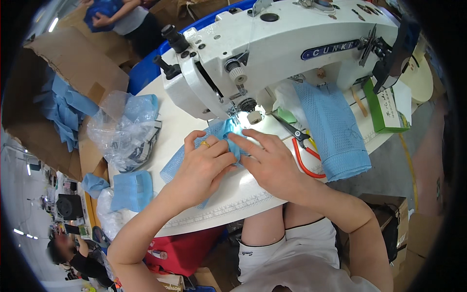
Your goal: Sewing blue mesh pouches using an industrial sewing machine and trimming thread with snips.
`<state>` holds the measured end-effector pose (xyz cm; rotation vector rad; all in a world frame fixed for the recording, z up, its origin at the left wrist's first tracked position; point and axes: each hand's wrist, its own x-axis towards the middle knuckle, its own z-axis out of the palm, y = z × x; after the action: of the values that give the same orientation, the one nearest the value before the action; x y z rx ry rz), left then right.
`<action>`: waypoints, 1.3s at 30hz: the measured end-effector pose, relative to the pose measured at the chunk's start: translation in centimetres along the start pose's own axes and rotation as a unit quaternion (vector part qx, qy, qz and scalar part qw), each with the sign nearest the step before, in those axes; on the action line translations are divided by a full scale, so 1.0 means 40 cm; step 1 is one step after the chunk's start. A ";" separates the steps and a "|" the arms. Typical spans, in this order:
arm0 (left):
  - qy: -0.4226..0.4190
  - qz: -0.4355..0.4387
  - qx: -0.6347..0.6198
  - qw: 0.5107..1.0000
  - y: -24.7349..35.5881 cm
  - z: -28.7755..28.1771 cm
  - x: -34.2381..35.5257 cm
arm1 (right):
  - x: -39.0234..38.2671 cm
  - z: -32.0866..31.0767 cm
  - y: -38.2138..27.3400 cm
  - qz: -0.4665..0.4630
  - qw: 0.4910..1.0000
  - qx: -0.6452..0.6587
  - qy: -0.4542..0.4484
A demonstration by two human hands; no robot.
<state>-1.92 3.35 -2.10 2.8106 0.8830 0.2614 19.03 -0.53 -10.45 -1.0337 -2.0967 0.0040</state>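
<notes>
Head view, looking down: blue mesh cloth point(171, 167) lies on the white table point(238, 191), its gathered part just in front of the lit needle area of the sewing machine point(287, 41), its loose part spreading left beneath the left hand point(204, 163). That hand is curled over the cloth and appears to grasp a fold, finger and thumb close together; the right hand point(272, 163) has fingers extended, tips against the gathered edge beside the needle area. Cannot tell whether its thumb pinches from below. Handling, by judgement: light, limp, open weave, likely to stretch or skew if tugged on one side; little risk of breakage, though threads could snag. It probably slides easily over the smooth tabletop, so light, flat fingertip pressure should serve better than a hard pull. Best hold seems to be the doubled, bunched edge, with fingertips kept clear of the needle, while the loose left part lies flat. To the right, a larger roll of blue mesh point(335, 134) looks bulkier but equally soft, best taken around its middle. Red-handled scissors point(300, 138) lie between right hand and roll, close enough to catch the weave.
</notes>
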 end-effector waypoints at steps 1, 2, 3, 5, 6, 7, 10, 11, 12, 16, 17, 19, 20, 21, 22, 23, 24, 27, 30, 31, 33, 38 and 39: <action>-0.002 -0.001 -0.003 1.000 -0.001 0.000 0.003 | -0.004 0.003 0.000 0.002 1.000 0.001 -0.003; -0.010 0.004 -0.006 1.000 -0.003 0.000 0.007 | -0.009 0.004 0.000 -0.013 1.000 -0.014 -0.005; -0.019 0.010 -0.008 1.000 -0.004 0.000 0.010 | -0.013 0.005 0.000 -0.029 0.999 -0.029 -0.007; 0.014 0.006 -0.006 1.000 0.005 0.007 0.012 | -0.018 -0.002 -0.005 0.001 1.000 -0.012 -0.010; 0.046 0.001 -0.001 0.999 0.008 0.014 0.014 | -0.020 -0.003 -0.006 0.029 1.000 0.006 -0.010; 0.046 0.002 -0.004 0.999 0.004 0.027 0.017 | -0.023 -0.001 -0.005 0.032 0.999 0.004 -0.013; 0.062 -0.019 -0.050 0.997 -0.022 0.061 0.024 | -0.025 0.012 0.002 0.081 0.994 0.072 -0.008; 0.045 -0.026 -0.071 0.996 -0.032 0.062 0.028 | -0.021 0.008 0.004 0.070 0.996 0.051 0.004; 0.027 -0.033 -0.092 0.995 -0.042 0.062 0.031 | -0.019 0.006 0.005 0.059 0.998 0.030 0.015; 0.003 -0.031 -0.016 0.999 -0.077 0.073 0.031 | -0.022 0.017 -0.004 0.066 0.996 0.056 0.025; 0.026 -0.024 -0.042 0.999 -0.088 0.084 0.032 | -0.025 0.024 -0.006 0.064 0.996 0.059 0.021; 0.048 -0.016 -0.068 0.996 -0.091 0.087 0.031 | -0.018 0.028 -0.008 0.064 0.996 0.061 0.016; 0.063 -0.051 -0.104 0.991 -0.078 0.077 0.025 | -0.006 0.023 -0.009 0.067 0.996 0.039 0.040; 0.078 -0.085 -0.139 0.984 -0.068 0.068 0.022 | 0.001 0.020 -0.009 0.069 0.995 0.018 0.063; 0.076 -0.085 -0.139 0.984 -0.064 0.063 0.022 | 0.004 0.018 -0.008 0.071 0.995 0.018 0.063; 0.082 -0.060 -0.105 0.989 -0.059 0.059 0.019 | 0.005 0.016 -0.009 0.068 0.996 0.024 0.058; 0.088 -0.035 -0.070 0.993 -0.055 0.056 0.017 | 0.005 0.016 -0.010 0.065 0.996 0.029 0.053; 0.083 -0.007 -0.049 0.995 -0.049 0.055 0.013 | -0.002 0.019 -0.009 0.062 0.997 0.023 0.026; 0.062 -0.008 -0.042 0.997 -0.052 0.054 0.007 | -0.009 0.025 -0.005 0.050 0.998 0.029 0.003; 0.062 -0.007 -0.043 0.997 -0.055 0.051 0.006 | -0.007 0.024 -0.006 0.051 0.998 0.029 0.003; 0.028 -0.009 -0.040 0.999 -0.058 0.040 0.005 | 0.003 0.016 -0.009 0.049 0.998 0.034 0.019; 0.013 -0.043 -0.094 0.995 -0.055 0.009 0.019 | 0.011 0.018 -0.004 0.054 0.997 0.029 0.038; 0.009 -0.048 -0.129 0.990 -0.052 0.008 0.023 | 0.010 0.016 -0.001 0.048 0.997 0.034 0.043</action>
<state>-2.23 5.52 -2.79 2.5257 0.9131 0.3606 18.46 -0.07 -10.60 -1.0752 -1.9547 0.0770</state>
